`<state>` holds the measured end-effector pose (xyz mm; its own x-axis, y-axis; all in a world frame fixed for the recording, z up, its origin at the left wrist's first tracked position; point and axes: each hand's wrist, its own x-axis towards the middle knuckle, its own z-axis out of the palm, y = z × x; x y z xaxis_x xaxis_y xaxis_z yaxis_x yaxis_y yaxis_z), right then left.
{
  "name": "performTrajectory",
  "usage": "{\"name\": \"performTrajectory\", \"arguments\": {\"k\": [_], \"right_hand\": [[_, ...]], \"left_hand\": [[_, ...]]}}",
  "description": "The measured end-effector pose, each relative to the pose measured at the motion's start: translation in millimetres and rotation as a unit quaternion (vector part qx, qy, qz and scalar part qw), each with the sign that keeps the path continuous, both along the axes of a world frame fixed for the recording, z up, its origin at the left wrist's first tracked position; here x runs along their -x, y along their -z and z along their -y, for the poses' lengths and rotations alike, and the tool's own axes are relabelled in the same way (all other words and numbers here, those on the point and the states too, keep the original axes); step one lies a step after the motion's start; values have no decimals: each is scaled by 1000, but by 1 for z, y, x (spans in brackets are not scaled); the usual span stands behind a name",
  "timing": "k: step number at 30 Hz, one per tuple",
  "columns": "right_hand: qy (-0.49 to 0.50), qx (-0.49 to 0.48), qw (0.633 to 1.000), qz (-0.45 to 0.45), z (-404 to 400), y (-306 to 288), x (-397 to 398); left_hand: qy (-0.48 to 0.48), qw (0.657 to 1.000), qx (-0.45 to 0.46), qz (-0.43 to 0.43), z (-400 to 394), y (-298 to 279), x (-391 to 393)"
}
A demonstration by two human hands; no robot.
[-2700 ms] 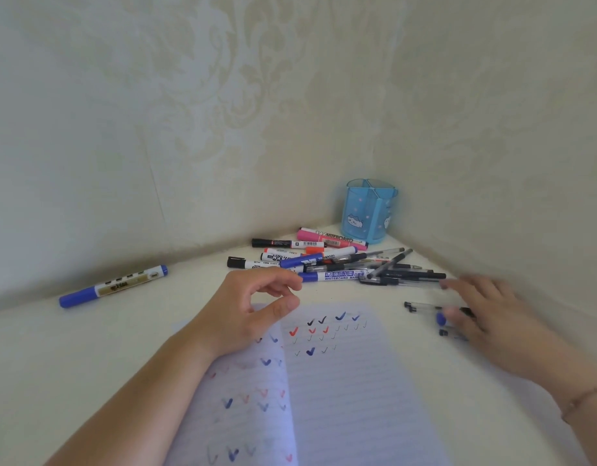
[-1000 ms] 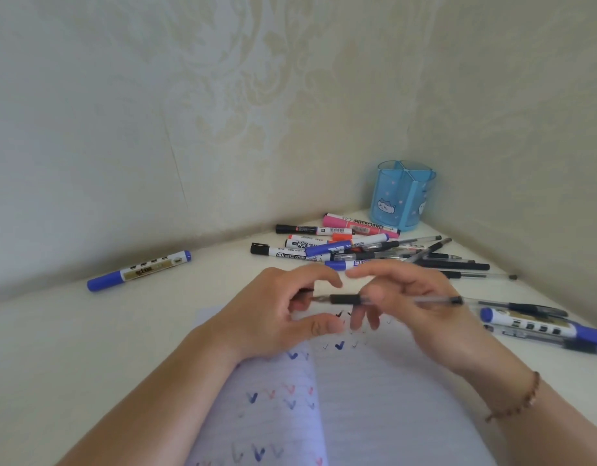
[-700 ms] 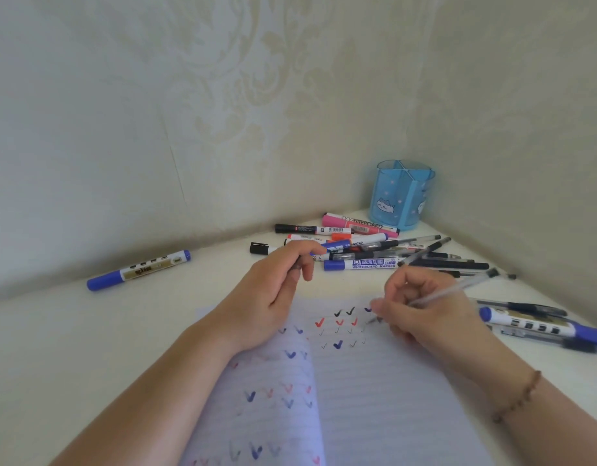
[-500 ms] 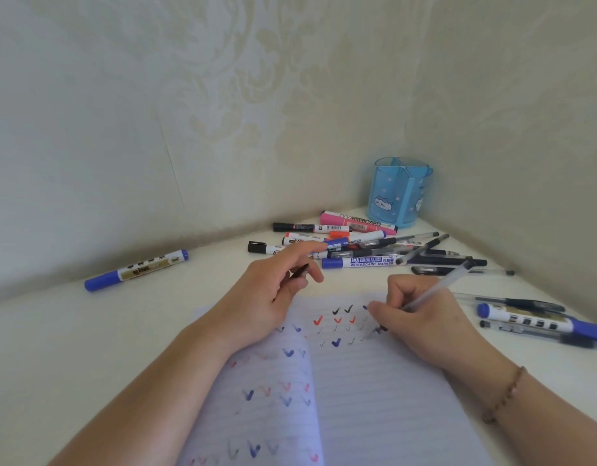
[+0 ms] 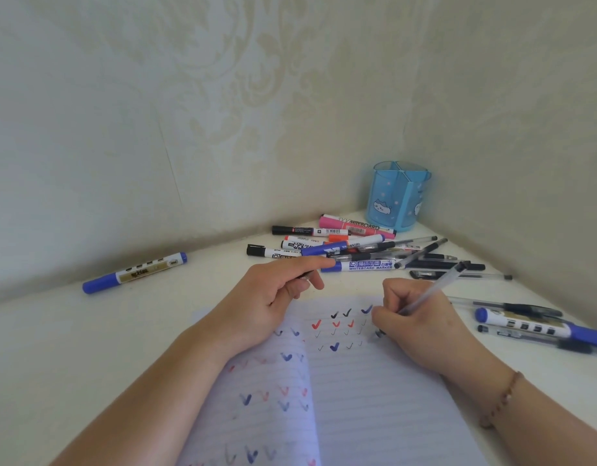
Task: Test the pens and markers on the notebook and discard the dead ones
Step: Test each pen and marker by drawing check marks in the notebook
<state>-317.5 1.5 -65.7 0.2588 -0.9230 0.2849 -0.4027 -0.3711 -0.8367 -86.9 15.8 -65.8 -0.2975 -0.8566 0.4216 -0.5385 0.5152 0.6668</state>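
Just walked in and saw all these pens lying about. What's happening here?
A person is trying out pens. The right hand holds a clear pen with its tip on the open notebook, beside rows of small check marks. The left hand pinches a small dark part, probably the cap. More pens and markers lie in a pile near an empty blue pen holder.
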Motion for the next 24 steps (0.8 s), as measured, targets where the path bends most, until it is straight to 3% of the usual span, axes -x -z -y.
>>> {"name": "performTrajectory", "arguments": {"k": [16, 20, 24], "right_hand": [[5, -21, 1000, 15, 1, -2, 0], [23, -127, 978, 161, -1, -6, 1], [-69, -142, 956, 247, -6, -17, 0]], "left_hand": [[1, 1000, -17, -13, 0, 1, 0], [-4, 999, -33, -21, 0, 0, 1], [-5, 998, -46, -44, -1, -3, 3]]}}
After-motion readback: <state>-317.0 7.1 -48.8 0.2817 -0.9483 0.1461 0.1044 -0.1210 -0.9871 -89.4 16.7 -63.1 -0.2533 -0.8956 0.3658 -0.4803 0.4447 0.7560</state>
